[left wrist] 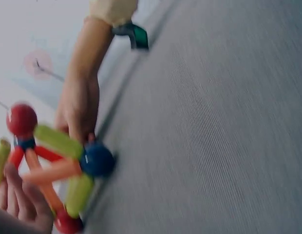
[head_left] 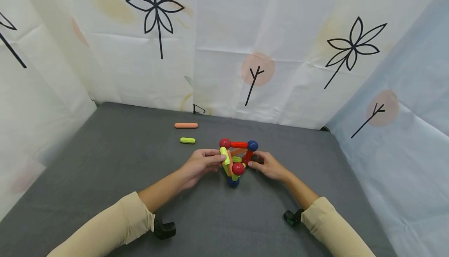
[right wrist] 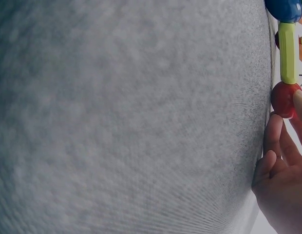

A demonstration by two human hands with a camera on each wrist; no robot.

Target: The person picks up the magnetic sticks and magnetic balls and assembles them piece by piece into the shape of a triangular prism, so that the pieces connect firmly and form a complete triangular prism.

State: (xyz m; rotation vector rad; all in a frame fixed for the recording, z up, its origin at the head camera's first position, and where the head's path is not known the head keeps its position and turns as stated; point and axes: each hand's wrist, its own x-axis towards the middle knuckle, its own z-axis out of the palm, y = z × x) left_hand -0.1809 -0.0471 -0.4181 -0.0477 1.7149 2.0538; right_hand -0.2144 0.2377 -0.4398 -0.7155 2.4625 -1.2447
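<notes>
A frame of colored rods and balls, like a magnetic building set, stands on the grey table between both hands. Red balls, such as the near red ball (head_left: 238,169), and blue balls, such as the low blue ball (head_left: 233,182), join its red, orange and yellow-green rods. From the left, my left hand (head_left: 198,167) pinches a yellow-green rod (head_left: 225,155) against the frame's left side, under a red ball (head_left: 225,143). My right hand (head_left: 270,166) grips a red ball (right wrist: 283,100) at the frame's low right corner, thumb on it.
Behind and left of the frame, a loose orange rod (head_left: 186,125) and a shorter yellow-green rod (head_left: 187,140) lie on the grey table (head_left: 122,159). White printed cloth (head_left: 217,34) hangs around the back and sides. Black bands sit at both wrists.
</notes>
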